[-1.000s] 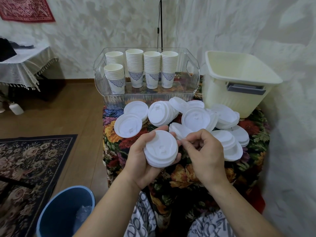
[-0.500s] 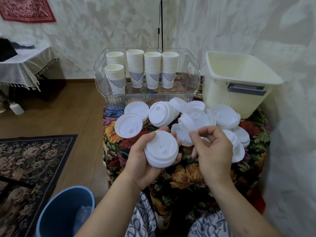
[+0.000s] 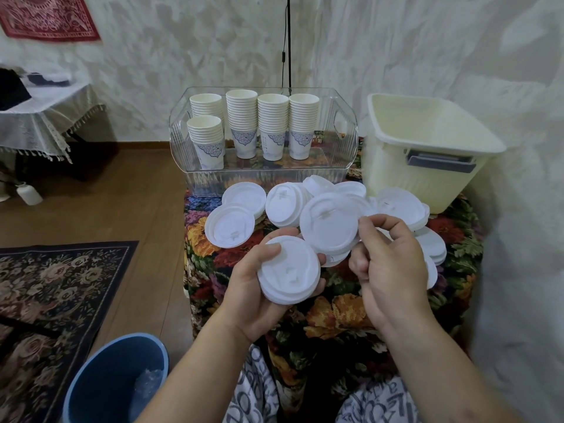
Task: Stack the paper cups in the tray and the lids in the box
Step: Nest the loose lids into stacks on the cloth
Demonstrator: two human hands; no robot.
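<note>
Flowered cloth covers the small table point(image 3: 341, 312) where the work goes on, with a pale textured wall behind it. Near the front edge, the left hand point(image 3: 259, 288) cups a short stack of white lids point(image 3: 288, 270) from below, thumb curled over the left rim and fingertips showing at the right. Just right of it, the right hand point(image 3: 387, 264) pinches another lid point(image 3: 329, 224) between thumb and fingers, holding it tilted and raised; its lower edge overlaps the far right rim of the stack, though whether they touch I cannot tell. Under and beyond the hands, loose lids point(image 3: 235, 221) lie scattered and overlapping across the middle of the table, some in small piles, reaching to the right past the right hand. Farther back sits a clear plastic tray point(image 3: 345, 141) holding five upright stacks of paper cups point(image 3: 273, 123), four in a row at the far side and a shorter one nearer at the left. To the right of the tray stands a cream box point(image 3: 427, 160) with a grey handle, its opening showing nothing inside from this angle. On the wooden floor at the near left is a blue bin point(image 3: 100, 386), and beyond it a dark patterned rug point(image 3: 55, 288). At the far left a side table point(image 3: 45, 117) wears a lace cloth.
</note>
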